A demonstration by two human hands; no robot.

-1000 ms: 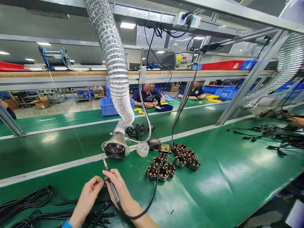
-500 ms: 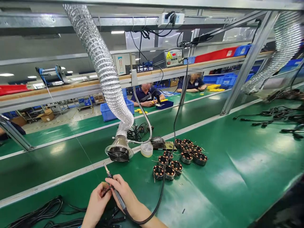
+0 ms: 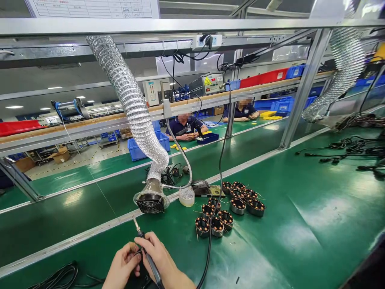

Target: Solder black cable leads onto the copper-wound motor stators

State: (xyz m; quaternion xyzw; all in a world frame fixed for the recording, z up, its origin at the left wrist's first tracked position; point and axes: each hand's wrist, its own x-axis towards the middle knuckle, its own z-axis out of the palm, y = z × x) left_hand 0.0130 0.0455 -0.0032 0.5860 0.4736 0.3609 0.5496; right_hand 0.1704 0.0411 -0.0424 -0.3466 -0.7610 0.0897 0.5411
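Note:
My right hand grips a soldering iron like a pen, its thin metal tip pointing up and away over the green bench mat. My left hand pinches a small wire end, partly hidden by my fingers, close beside the iron. Black cables lie just left of that hand. Further forward stands a group of several copper-wound stator rings, with loose wire leads. Neither hand touches them.
A fume extractor fan on a silver flexible duct sits at the bench's far edge, beside a solder roll and iron stand. More black cables lie right. Two co-workers sit at the facing bench.
My view has shifted, so the bench sits lower in the frame. My hands have come closer together, and the iron now lies nearer the wire end. Fewer black cables show at lower left.

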